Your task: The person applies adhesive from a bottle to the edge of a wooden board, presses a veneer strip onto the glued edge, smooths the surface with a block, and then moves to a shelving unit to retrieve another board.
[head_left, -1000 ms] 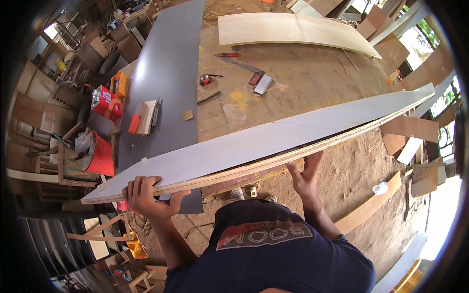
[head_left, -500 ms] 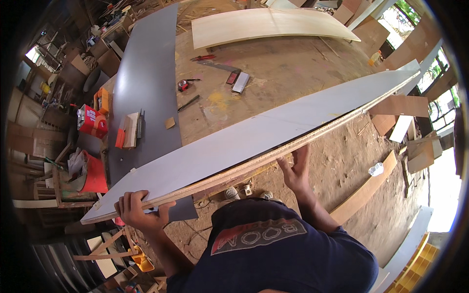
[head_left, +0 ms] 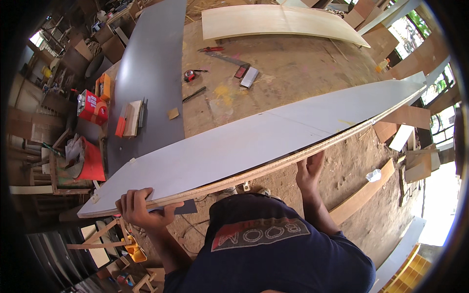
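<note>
Panel (head_left: 254, 134): held in front of the person, across the near side of the table; long, white on top, raw wood along the near edge, with a thin dark gap beside that edge.
Left hand (head_left: 139, 209): clasped on the panel's near edge toward its left end, fingers over the top, thumb below.
Right hand (head_left: 309, 172): up against the underside, right of the middle; the fingertips are hidden there, so I can't tell whether it grips or only props.
Shirt (head_left: 264, 244): dark blue, just below the panel from up here.
Table (head_left: 293, 63): brown, stained with yellow, beyond the panel.
Tools: a tape measure (head_left: 189, 75), red-handled pliers (head_left: 212, 49) and a square (head_left: 229, 60), near one another on the table.
Grey sheet (head_left: 156, 63): lies along the table's left side, a wood block (head_left: 131, 119) and a small tan square piece (head_left: 173, 114) on it.
Pale board (head_left: 283, 22): at the far side.
Left of the sheet: a red tin (head_left: 93, 108) just beside an orange box (head_left: 103, 87), a red bucket (head_left: 93, 161) nearer.
Floor (head_left: 349, 161): earth-brown, a plank (head_left: 364, 195) lying on it at the right.
</note>
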A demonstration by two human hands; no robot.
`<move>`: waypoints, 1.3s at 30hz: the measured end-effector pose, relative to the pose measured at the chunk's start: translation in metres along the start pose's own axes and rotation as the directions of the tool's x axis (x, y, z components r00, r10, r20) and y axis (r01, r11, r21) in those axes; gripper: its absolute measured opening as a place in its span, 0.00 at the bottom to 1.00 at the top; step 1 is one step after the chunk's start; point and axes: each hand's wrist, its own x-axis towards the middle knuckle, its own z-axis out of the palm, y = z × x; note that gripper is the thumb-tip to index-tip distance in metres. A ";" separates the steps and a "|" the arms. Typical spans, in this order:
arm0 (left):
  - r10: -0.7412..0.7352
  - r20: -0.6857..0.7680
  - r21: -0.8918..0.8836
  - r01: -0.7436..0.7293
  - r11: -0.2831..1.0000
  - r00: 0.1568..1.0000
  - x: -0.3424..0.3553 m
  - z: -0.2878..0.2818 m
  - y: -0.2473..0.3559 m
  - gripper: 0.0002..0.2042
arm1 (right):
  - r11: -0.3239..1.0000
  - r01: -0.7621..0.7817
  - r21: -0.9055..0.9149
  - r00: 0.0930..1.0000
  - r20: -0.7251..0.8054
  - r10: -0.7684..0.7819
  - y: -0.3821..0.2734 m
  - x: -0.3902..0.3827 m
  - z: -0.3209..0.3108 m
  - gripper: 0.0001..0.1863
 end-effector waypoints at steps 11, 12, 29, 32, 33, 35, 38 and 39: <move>0.018 0.013 0.016 -0.018 1.000 1.000 0.002 0.000 -0.003 0.37 | 0.610 0.688 -0.393 0.687 0.084 -0.721 -0.140 0.076 -0.027 0.44; 0.019 0.024 0.026 -0.020 0.999 1.000 -0.001 0.000 -0.004 0.36 | 0.506 0.656 -0.560 0.745 0.377 -0.550 -0.180 0.095 -0.021 0.37; -0.031 0.013 -0.002 0.031 1.000 0.999 0.011 0.002 -0.001 0.41 | 0.531 0.806 -0.262 0.476 0.819 -0.319 -0.191 0.105 0.043 0.14; -0.038 0.014 -0.003 0.038 0.999 0.999 0.013 0.003 0.001 0.41 | 0.534 0.814 -0.227 0.448 0.831 -0.329 -0.193 0.098 0.057 0.18; -0.046 0.018 0.002 0.046 0.999 0.999 0.014 0.003 0.002 0.41 | 0.539 0.818 -0.204 0.442 0.822 -0.360 -0.195 0.095 0.064 0.16; -0.045 0.020 0.002 0.045 0.999 0.999 0.013 0.003 0.002 0.41 | 0.530 0.831 -0.172 0.416 0.825 -0.383 -0.194 0.087 0.081 0.15; -0.042 0.045 -0.006 0.042 0.999 0.998 0.012 0.002 -0.001 0.39 | 0.515 0.844 -0.147 0.398 0.815 -0.420 -0.199 0.077 0.100 0.13; -0.041 0.069 -0.005 0.041 0.999 0.997 0.012 0.001 -0.001 0.37 | 0.514 0.845 -0.145 0.404 0.803 -0.438 -0.201 0.075 0.101 0.12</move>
